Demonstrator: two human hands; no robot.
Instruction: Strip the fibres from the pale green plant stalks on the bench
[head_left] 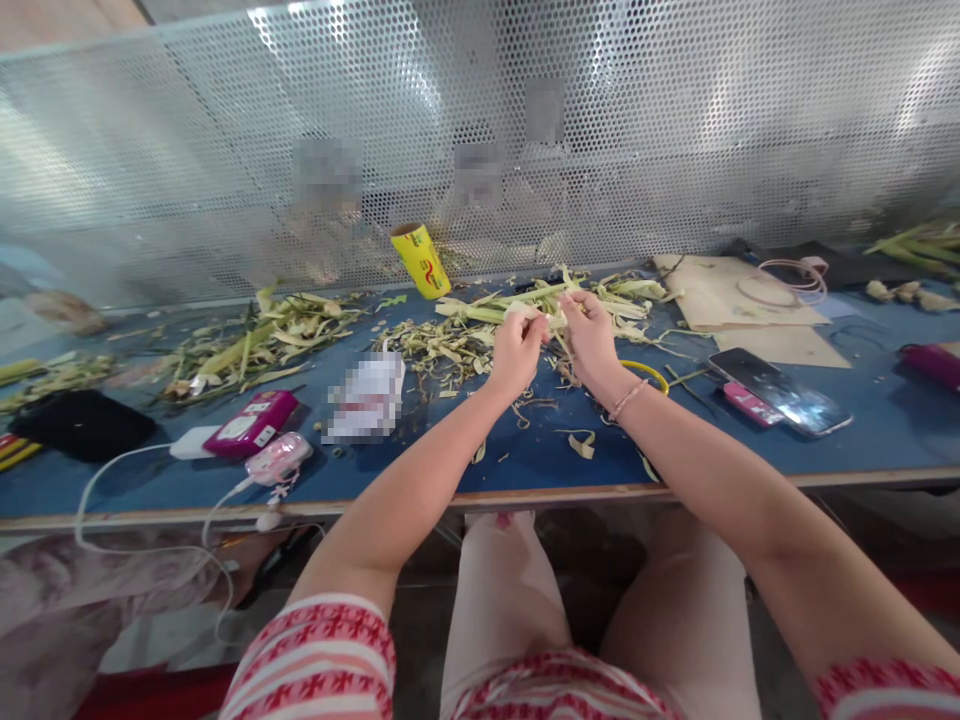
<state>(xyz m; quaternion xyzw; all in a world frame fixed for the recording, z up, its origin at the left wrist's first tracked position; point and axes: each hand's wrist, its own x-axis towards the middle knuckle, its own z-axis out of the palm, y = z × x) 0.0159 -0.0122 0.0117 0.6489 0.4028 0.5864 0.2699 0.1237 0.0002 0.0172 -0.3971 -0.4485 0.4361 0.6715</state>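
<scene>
In the head view my left hand (pixel 517 345) and my right hand (pixel 589 335) are close together above the middle of the blue table. The fingers of both are closed in a pinch on a pale plant strip (pixel 555 318), which looks like a piece of husk or peel. My fingers cover part of it. Just beyond them lies a heap of pale green stalks (pixel 487 305) and dry strips. Below and to the left of it, small brown and yellowish scraps (pixel 427 350) are scattered. A yellow ring (pixel 646 374) lies beside my right wrist, partly hidden by it.
A yellow tube (pixel 421 262) leans near the perforated metal screen (pixel 645 130). Left are another husk pile (pixel 259 335), a white packet (pixel 366 398), a purple device (pixel 251 424) with a white cable, and a black pouch (pixel 82 424). Right are a phone (pixel 780 390) and cardboard (pixel 727 295).
</scene>
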